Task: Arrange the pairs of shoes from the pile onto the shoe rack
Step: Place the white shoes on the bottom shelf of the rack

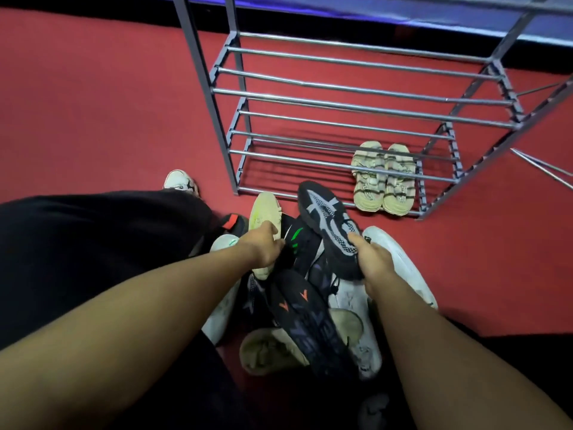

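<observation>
A pile of shoes lies on the red floor in front of me. My right hand is shut on a black and grey knit sneaker, lifted above the pile with its toe toward the rack. My left hand reaches into the pile and grips a dark shoe with green marks, beside a pale yellow-green shoe. The grey metal shoe rack stands beyond. A pair of beige sandals sits on its lowest shelf at the right.
White sneakers lie at the pile's right edge, and another white shoe lies left of the rack. My black-clad leg fills the left. A loose metal rod sticks out at the right. Open red floor surrounds the rack.
</observation>
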